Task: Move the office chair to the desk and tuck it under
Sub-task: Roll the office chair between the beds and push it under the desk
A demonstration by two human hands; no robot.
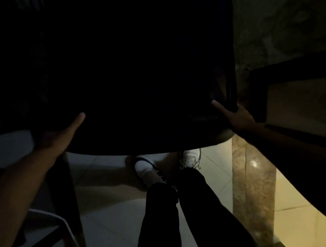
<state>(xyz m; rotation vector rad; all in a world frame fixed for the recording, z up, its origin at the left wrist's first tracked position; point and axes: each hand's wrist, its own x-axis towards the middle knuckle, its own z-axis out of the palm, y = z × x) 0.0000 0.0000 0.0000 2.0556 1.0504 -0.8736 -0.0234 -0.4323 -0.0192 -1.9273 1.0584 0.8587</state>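
Note:
The room is very dark. The black back of the office chair [142, 84] fills the upper middle of the view, right in front of me. My left hand [63, 132] grips its left edge, thumb lying across the back. At the right edge, my right hand [233, 116] holds on with its thumb up against the back. Most of the fingers on both hands are hidden behind the chair. A dark desk edge [296, 70] shows at the right, just beside the chair. The chair's seat and base are out of sight.
My legs in dark trousers and white shoes [147, 171] stand on pale floor tiles [109, 223] below the chair. A brown marble strip [253, 184] runs along the right. Dark furniture with a white cable [67, 225] stands at the lower left.

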